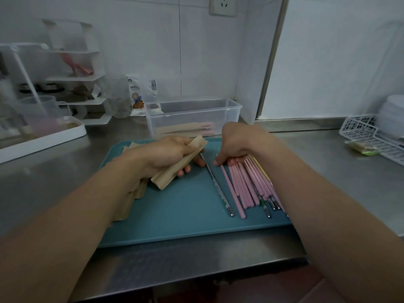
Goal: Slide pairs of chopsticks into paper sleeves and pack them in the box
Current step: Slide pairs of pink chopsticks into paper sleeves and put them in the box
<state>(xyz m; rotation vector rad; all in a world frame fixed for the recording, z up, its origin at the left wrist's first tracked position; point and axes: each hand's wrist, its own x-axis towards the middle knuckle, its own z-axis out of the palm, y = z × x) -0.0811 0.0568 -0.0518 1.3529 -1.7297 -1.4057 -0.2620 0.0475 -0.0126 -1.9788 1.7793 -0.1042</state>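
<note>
My left hand [168, 153] grips a tan paper sleeve [179, 164] above the teal tray [175, 211]. More tan sleeves [129, 202] lie stacked under my left forearm. My right hand [235, 143] rests fingertips-down on the far ends of a pile of pink chopsticks [247, 182] on the tray's right side. One metal chopstick [216, 184] lies apart, between the two hands. A clear plastic box [192, 115] stands behind the tray, holding a few sleeved pairs with pink ends showing.
A white tray [43, 138] with a measuring jug and a white shelf rack stand at the back left. A white wire basket [369, 136] sits at the right on the steel counter. The counter's front edge runs just below the teal tray.
</note>
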